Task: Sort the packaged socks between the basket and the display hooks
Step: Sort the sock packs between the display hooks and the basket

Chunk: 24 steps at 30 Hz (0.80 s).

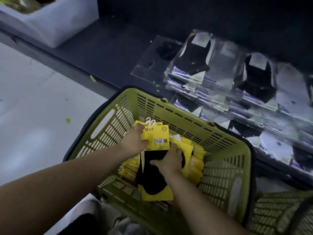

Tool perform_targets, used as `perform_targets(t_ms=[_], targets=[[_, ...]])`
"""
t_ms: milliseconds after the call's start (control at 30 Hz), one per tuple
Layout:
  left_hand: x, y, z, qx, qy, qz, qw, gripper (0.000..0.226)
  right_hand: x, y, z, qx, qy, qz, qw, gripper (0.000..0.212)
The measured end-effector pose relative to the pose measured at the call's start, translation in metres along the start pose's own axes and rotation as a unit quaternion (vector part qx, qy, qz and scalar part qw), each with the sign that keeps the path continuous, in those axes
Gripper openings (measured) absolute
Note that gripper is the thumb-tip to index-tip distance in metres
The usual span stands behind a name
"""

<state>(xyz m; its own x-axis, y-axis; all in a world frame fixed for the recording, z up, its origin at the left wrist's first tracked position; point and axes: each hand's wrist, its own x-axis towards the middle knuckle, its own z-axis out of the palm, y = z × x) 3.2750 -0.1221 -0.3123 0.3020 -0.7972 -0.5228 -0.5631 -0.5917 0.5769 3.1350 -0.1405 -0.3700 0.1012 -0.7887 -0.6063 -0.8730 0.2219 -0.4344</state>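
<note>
A green plastic basket (171, 106) stands on the floor, filled with several yellow-carded packs of black socks (197, 161). My left hand (133, 139) grips a small stack of these yellow packs (156, 138) by the top card, white hooks pointing away from me. My right hand (169, 161) reaches into the basket and holds the black sock part of the same stack, fingers curled over its far edge. To the right, clear-bagged black and grey socks (194, 56) hang in rows on the display hooks.
A clear acrylic divider (149, 65) stands at the left end of the hanging rows on a dark shelf base. A white storage box (50, 22) sits at the upper left. Part of a second green basket (279, 211) shows at the lower right. Pale floor lies to the left.
</note>
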Motion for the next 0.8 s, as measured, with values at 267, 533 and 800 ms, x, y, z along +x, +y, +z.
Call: perform_targets(t_ms=[267,533,800], targets=[[-0.026,-0.020,0.015,-0.219,0.015,-0.122,0.968,0.061,0.001,-0.007,-0.062,0.114,-0.135,-0.037,0.984,0.061],[-0.046,-0.023,0.013,-0.472,-0.062,-0.117,0.872,0.057,-0.026,-0.023,-0.053,0.228,-0.258,-0.127,0.930,0.040],[-0.039,-0.027,-0.025,-0.521,0.110,-0.077,0.843,0.025,0.011,-0.024,-0.018,-0.045,-0.058,-0.089,0.993,0.074]])
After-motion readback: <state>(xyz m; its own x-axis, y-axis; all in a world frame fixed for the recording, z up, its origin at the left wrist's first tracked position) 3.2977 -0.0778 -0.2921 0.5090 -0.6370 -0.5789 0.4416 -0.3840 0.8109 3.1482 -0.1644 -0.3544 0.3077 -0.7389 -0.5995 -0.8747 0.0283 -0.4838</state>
